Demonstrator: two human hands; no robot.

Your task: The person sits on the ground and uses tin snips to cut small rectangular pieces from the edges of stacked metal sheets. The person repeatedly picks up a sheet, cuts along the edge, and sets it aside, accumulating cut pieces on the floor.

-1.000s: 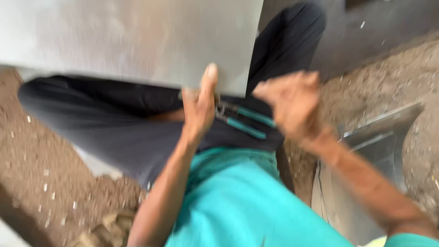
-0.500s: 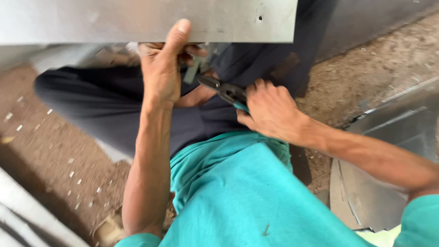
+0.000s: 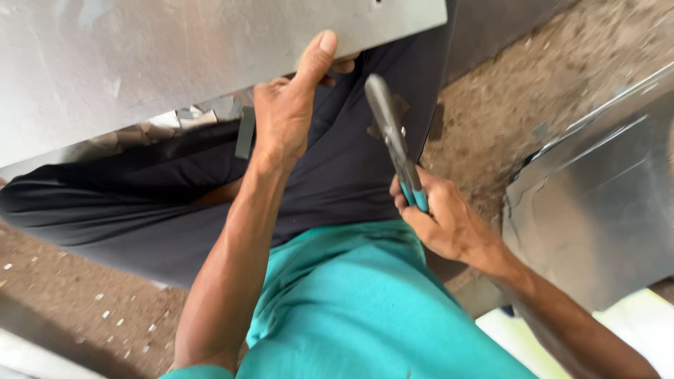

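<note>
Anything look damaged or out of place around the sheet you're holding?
Yes. The metal sheet gripped by the left hand has a ragged, jagged lower edge with bent tabs. Small scraps litter the dirt floor. The right hand holds snips clear of the sheet.

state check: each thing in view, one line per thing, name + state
Metal sheet: tilted across the lap, lower edge gripped.
Left hand: shut on the sheet's edge, thumb up on its face.
Snips: blades closed, tip raised toward the sheet, not touching it.
Right hand: shut on the snips' teal handles.
Offcuts: loose, lying under the sheet's edge.
Second sheet: on the ground at right, edge bent and torn.
</note>
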